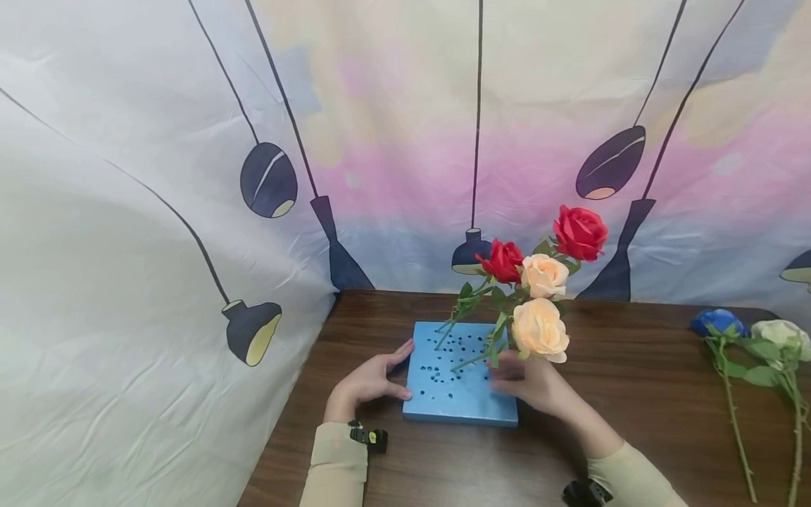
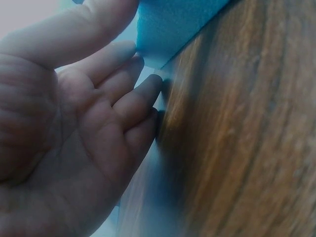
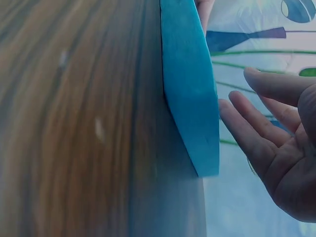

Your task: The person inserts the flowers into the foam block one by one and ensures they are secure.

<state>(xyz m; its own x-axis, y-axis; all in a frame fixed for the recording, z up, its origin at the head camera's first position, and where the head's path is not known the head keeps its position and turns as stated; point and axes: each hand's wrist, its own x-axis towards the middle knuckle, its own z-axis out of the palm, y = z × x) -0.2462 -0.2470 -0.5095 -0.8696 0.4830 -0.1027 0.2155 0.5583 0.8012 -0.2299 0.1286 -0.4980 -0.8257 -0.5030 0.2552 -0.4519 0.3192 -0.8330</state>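
A blue board (image 1: 469, 405) dotted with small holes lies on the table. Two red roses (image 1: 580, 233) and two peach roses (image 1: 541, 329) stand in it, their stems leaning to the right. My left hand (image 1: 370, 380) rests along the board's left edge, thumb and fingers spread, fingertips right at its side. Over the right part of the board is my right hand (image 1: 535, 384), partly hidden behind the lower peach rose. In the right wrist view its fingers (image 3: 266, 94) are loosely extended beside the board's top face and hold nothing.
A blue rose (image 1: 719, 322) and a white rose (image 1: 782, 341) lie on the brown wooden table (image 1: 608, 352) at the right, stems toward me. A cloth backdrop (image 1: 405, 155) printed with hanging lamps rises behind and to the left of the table.
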